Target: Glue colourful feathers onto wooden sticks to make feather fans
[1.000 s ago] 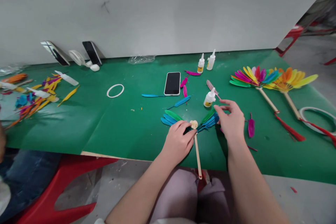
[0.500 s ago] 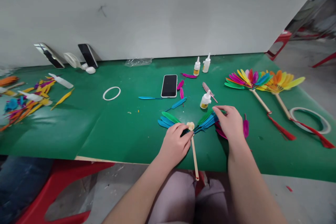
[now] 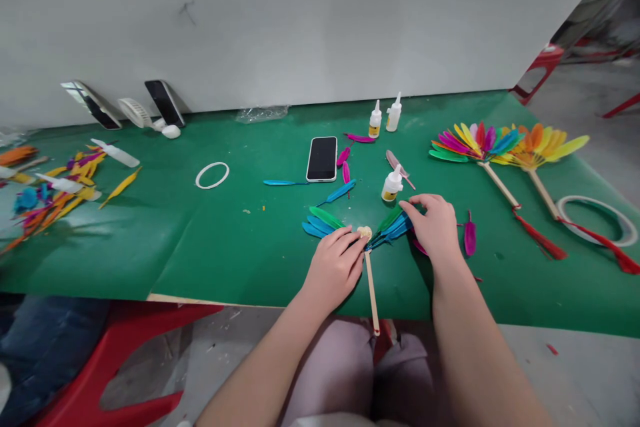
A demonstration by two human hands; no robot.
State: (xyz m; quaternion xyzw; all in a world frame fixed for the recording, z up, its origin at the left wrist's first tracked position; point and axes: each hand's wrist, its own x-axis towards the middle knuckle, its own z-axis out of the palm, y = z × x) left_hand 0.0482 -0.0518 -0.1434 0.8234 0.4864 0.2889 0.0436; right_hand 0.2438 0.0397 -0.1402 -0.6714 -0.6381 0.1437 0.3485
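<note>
A feather fan with a pale wooden handle (image 3: 372, 293) lies at the table's front edge, its handle toward me. A cream-coloured piece (image 3: 365, 233) sits at its centre. Green and blue feathers (image 3: 324, 220) spread to the left, with more blue feathers (image 3: 394, 232) on the right. My left hand (image 3: 336, 263) presses its closed fingers on the fan's centre. Pinched at the tips of the right-side feathers is my right hand (image 3: 434, 227); its fingertips partly hide them. Magenta feathers lie partly under that hand. A small glue bottle (image 3: 392, 185) stands just beyond it.
Two finished-looking feather fans (image 3: 493, 173) with red tassels lie at right, by a white ring (image 3: 575, 203). A phone (image 3: 322, 159), loose feathers and two more bottles (image 3: 384, 119) are farther back. At left are another white ring (image 3: 212, 175) and a feather pile (image 3: 60, 193).
The view has shifted slightly. My left fingers have slid a little over the cream piece. My right hand keeps its pinch at the right-side feathers.
</note>
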